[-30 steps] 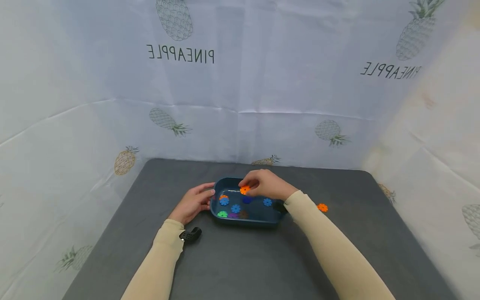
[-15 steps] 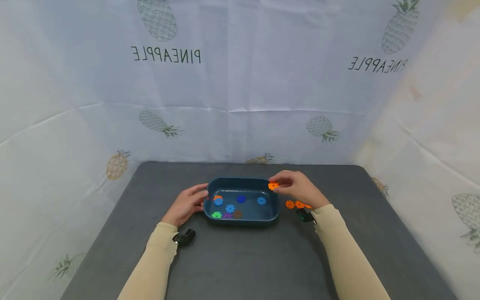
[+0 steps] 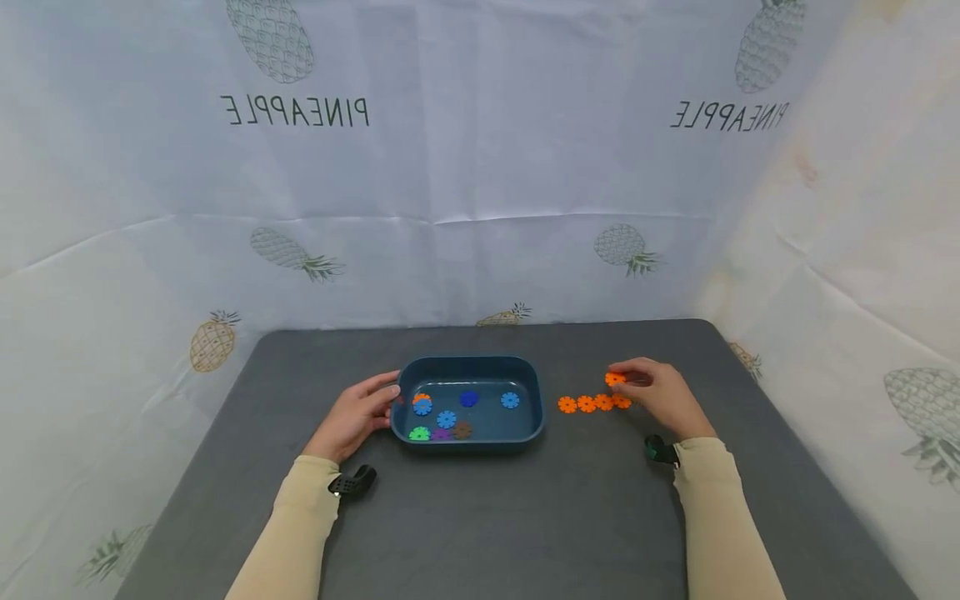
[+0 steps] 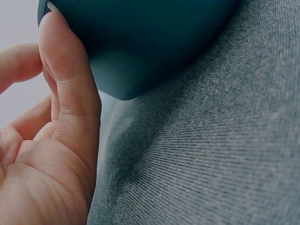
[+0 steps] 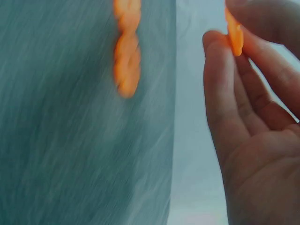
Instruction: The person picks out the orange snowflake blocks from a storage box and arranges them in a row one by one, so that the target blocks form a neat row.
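Note:
In the head view my right hand (image 3: pixel 662 395) pinches an orange flower-shaped disc (image 3: pixel 615 378) between thumb and fingers, just beyond a row of several orange discs (image 3: pixel 587 404) on the table. The right wrist view shows the pinched disc (image 5: pixel 235 35) edge-on, apart from the blurred row. My left hand (image 3: pixel 362 415) holds the left end of a dark blue tray (image 3: pixel 467 444), thumb at its rim in the left wrist view. Inside the tray lie several notched discs: blue (image 3: pixel 510 400), dark blue (image 3: pixel 468 398), green (image 3: pixel 419 433), purple (image 3: pixel 441 434), brown (image 3: pixel 462 430) and a partly covered orange disc (image 3: pixel 422 398).
A dark grey table (image 3: pixel 480 525) carries everything. Behind it and at both sides hangs a pale cloth (image 3: pixel 480 167) printed with pineapples. Each wrist wears a black band (image 3: pixel 354 483).
My right hand has carried the orange disc out of the tray, rightward to the row of orange discs. The left hand stays at the tray's left end. The head view has shifted slightly.

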Tool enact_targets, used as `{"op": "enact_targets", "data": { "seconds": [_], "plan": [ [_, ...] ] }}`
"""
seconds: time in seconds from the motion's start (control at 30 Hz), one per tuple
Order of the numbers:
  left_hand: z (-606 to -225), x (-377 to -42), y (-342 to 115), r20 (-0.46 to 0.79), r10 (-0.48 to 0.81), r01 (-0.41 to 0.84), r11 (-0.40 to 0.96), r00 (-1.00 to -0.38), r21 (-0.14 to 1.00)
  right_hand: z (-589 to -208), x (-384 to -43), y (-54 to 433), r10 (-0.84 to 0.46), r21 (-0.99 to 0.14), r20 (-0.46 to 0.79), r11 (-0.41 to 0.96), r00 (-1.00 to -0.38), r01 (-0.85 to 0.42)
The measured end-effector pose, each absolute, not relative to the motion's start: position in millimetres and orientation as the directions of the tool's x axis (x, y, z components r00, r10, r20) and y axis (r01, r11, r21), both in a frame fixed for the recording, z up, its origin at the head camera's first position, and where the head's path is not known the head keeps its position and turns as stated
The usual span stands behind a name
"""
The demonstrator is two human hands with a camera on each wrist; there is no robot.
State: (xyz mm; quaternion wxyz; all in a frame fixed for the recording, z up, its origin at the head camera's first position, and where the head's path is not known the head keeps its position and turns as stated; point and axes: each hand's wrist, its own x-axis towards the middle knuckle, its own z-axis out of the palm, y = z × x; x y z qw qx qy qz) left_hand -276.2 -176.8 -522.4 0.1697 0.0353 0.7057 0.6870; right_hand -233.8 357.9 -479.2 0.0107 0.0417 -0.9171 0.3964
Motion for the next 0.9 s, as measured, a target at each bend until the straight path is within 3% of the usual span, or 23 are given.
{"op": "enact_targets", "data": {
  "seconds": [0.6,0.9],
  "plan": [
    [-522,-276,-182,-0.198,0.263,-0.194,0.043,-0.944,0.98,-484,-238,380,0.03,-0.569,-0.024,0.821,-0.999,0.039],
    [-520,-279,-176,-0.204,0.285,-0.195,0.057,-0.937,0.979,-492,-233,382,0.044,-0.557,-0.054,0.828,-0.998,0.067]
  ]
}}
